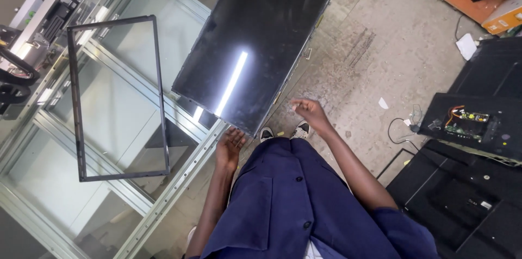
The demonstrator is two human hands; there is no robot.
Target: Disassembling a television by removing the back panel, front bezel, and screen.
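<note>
We see a large, flat, black rectangular display panel (255, 41) lying tilted across the corner of a glass-topped work table with a pale metal frame (179, 183); a long white streak of light reflects off its glossy face. The panel's near corner juts past the table edge, above the floor.

Our left hand (229, 147) is open, palm down, with its fingers spread just at that near corner, beside the table's metal rail; we cannot tell whether it touches the panel. Our right hand (309, 112) hangs loosely open over the floor, just off the panel's right edge, holding nothing.

On the table to the left of the panel lies a thin black rectangular bezel frame (160, 96), hollow, with the glass showing through it.

Below our hands are a dark blue buttoned work coat (283, 199) and the toes of two black-and-white sneakers (284, 133) on a dusty grey concrete floor (380, 47).

Well to the right lies a black screen housing with a green circuit board (466, 120) exposed on it.
</note>
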